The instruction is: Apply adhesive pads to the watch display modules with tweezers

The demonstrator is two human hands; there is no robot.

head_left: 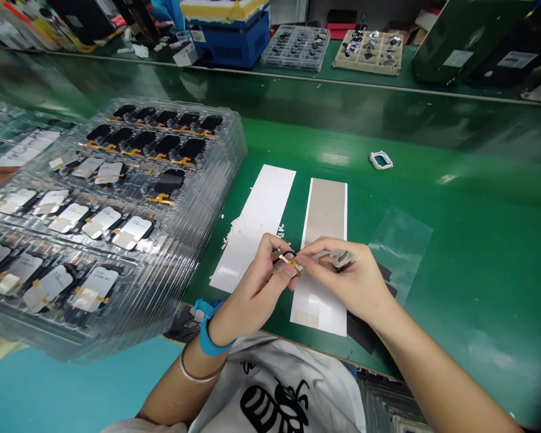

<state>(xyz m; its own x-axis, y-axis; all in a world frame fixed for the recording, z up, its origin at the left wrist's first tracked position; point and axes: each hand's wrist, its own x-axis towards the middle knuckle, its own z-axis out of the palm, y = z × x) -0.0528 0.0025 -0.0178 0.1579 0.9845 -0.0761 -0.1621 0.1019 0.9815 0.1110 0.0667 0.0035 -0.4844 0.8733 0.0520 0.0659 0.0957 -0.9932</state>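
Note:
My left hand [264, 273] is closed on a small dark display part with an orange flex cable [291, 262], held above the bench between two long strips. My right hand [358, 279] meets it from the other side, thumb and forefinger pinched at the cable end. A greyish object [342, 258], its kind unclear, is tucked in the right hand's curled fingers. Under the right hand lies a white-edged strip with a beige-grey surface [327, 207]. A plain white strip [270, 198] lies to the left, with small white and pink scraps [234, 227] along its edge.
A tall stack of clear plastic trays [207, 198] stands left, its top tray holding several display parts with orange cables. Clear film [403, 246] and dark sheets [363, 334] lie right. A white-framed piece [381, 160] sits farther back. Behind, a shelf bears a blue machine [229, 45] and part trays [296, 48].

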